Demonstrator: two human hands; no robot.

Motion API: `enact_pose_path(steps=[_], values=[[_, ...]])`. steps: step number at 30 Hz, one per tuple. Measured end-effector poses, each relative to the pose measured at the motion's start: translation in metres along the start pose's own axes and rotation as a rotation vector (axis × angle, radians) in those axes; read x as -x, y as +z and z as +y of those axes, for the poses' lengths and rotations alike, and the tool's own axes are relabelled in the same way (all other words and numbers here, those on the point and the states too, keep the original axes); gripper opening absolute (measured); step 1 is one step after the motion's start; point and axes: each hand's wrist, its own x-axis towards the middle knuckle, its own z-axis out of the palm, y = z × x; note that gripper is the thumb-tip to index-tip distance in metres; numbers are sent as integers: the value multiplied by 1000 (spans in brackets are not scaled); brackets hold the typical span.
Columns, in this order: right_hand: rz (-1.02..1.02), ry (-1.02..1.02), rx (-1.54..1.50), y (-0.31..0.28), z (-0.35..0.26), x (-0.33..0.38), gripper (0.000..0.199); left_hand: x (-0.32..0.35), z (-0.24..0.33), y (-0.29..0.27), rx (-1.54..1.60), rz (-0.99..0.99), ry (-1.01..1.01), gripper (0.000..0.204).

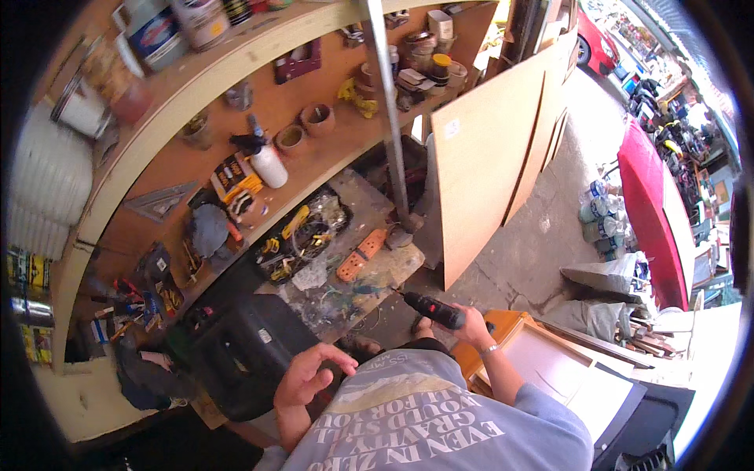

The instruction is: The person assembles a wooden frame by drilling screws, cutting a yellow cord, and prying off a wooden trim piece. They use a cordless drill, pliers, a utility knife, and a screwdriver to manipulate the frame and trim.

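Observation:
My right hand grips a black cordless drill, whose thin bit points left over the front of the paint-stained workbench. In front of my body my left hand is raised with its thumb and fingers apart, and nothing is in it. An orange strip with holes in it lies on the bench beyond the drill. Left of the strip sits a crumpled whitish rag, beside a dark tray of cables and small parts.
Shelves behind the bench hold pots, a white spray bottle and tools. A metal post rises at the bench. Large board sheets lean right of it. A black plastic case stands at left, and a wooden drawer at right.

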Motion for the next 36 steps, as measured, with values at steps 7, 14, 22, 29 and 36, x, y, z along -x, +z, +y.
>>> enact_pose_path(steps=[7,14,22,29,36], values=[[-53,328,2,-29,166,54,48,-133,-34,92,-33,20,-127,34],[125,786,-41,-31,290,81,45,-220,-64,175,-21,-123,-384,28],[449,906,-99,-23,292,133,39,-303,-100,189,-52,-323,-491,27],[695,1047,-487,52,271,177,41,-395,-125,205,-67,-534,-381,28],[375,1327,-458,75,314,164,42,-460,-152,267,-57,-688,-493,30]])
